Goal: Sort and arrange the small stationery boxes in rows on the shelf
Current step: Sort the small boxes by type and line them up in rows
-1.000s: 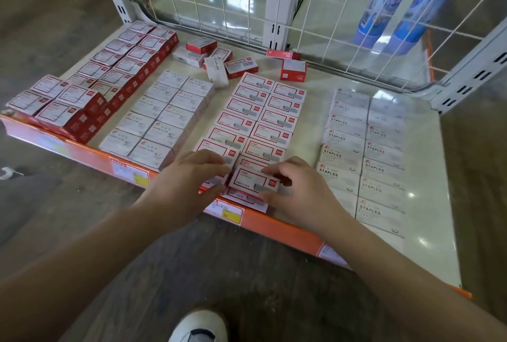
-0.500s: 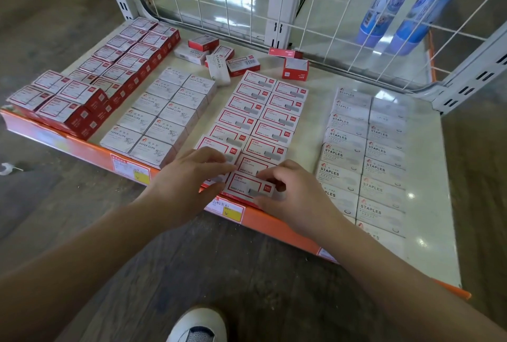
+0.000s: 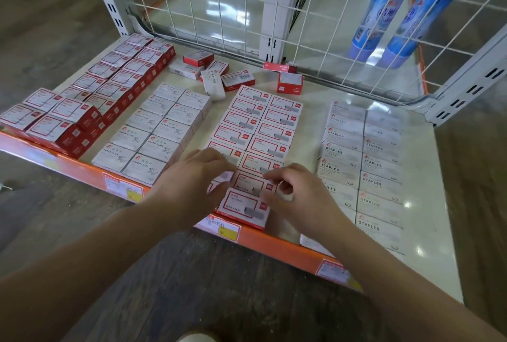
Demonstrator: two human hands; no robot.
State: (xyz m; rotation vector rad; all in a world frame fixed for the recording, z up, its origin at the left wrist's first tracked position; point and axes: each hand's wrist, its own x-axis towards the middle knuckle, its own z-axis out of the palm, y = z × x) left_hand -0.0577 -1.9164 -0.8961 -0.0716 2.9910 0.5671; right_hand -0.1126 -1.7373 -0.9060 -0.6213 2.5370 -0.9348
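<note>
— What are they working on?

— A low, glossy cream shelf [image 3: 310,100] with an orange front lip, white wire mesh [image 3: 219,12] at its back and grey wood-grain flooring around it. Two blue glue bottles [image 3: 395,12] stand behind the mesh.

— And the boxes?

— Small flat cardboard boxes in paired rows: red-sided boxes [image 3: 68,119] far left, white paper-clip boxes [image 3: 153,133], red-bordered staple boxes [image 3: 263,133] in the middle, white staples boxes [image 3: 362,160] on the right. Loose boxes [image 3: 216,78] lie scattered at the back.

— The hands?

— The left hand [image 3: 192,185] rests flat, fingers relaxed, on the middle rows' front boxes. The right hand [image 3: 299,199] sits beside the front box [image 3: 241,205], fingers curled; whether they grip it I cannot tell.
</note>
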